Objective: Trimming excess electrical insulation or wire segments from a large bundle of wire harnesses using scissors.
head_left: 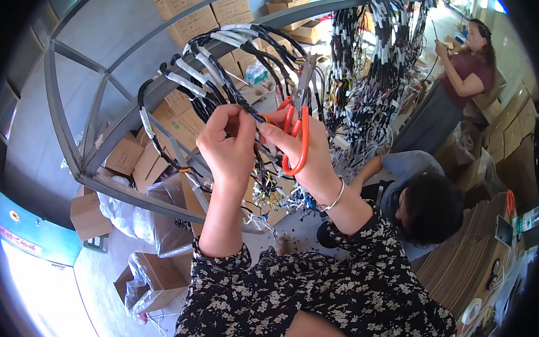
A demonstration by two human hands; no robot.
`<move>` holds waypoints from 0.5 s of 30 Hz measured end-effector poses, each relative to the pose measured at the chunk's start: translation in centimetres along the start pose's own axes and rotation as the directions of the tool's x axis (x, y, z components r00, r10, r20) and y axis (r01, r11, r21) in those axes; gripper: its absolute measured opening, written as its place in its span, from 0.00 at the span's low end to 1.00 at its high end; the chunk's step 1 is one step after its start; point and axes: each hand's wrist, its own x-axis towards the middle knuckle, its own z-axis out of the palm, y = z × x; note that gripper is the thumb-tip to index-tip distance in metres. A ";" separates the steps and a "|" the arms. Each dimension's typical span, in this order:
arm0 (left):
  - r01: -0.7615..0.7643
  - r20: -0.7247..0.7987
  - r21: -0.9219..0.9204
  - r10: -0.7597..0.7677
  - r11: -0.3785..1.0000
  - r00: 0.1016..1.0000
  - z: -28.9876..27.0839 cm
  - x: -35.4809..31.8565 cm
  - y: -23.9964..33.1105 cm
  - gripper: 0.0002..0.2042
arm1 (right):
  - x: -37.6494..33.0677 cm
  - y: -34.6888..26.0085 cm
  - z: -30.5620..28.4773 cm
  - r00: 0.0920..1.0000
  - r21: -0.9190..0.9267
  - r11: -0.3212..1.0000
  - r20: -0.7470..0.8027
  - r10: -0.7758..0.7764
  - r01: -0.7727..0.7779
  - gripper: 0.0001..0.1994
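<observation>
My left hand [226, 147] is closed, its thumb and forefinger pinching a black-wrapped wire harness [251, 111] with a few coloured wires showing. Close beside it, my right hand [309, 155] has a pair of scissors [304, 128] with orange-red handles hooked over its fingers, blades pointing up. The right thumb and fingertips also press at the same harness, near some yellow and red wires. More harnesses [209, 60], black with white wrapped sections, hang over a grey metal bar just beyond my hands. Loose wire ends with connectors [270, 189] dangle below.
A grey metal frame [113, 189] spans the left. Thick bunches of harnesses [367, 64] hang at the right. One person [422, 205] crouches close on my right; another [465, 81] stands farther back. Cardboard boxes [160, 279] and plastic bags lie around; flattened cardboard [462, 245] is stacked lower right.
</observation>
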 end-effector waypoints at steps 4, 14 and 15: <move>0.168 0.009 -0.136 -0.168 0.976 0.986 -1.4 -2.0 1.8 0.08 | -1.3 0.6 -0.1 0.993 -0.175 0.980 -0.050 -0.109 0.099 0.11; 0.240 0.173 -0.008 -0.235 0.971 0.956 -0.8 -1.6 2.7 0.10 | -1.1 -0.2 -2.7 0.976 -0.389 0.904 0.189 -0.110 0.177 0.13; 0.258 0.194 -0.054 -0.243 0.965 0.950 -0.7 -1.5 2.7 0.10 | -0.9 -0.3 -2.5 0.989 -0.321 0.937 0.098 -0.114 0.140 0.11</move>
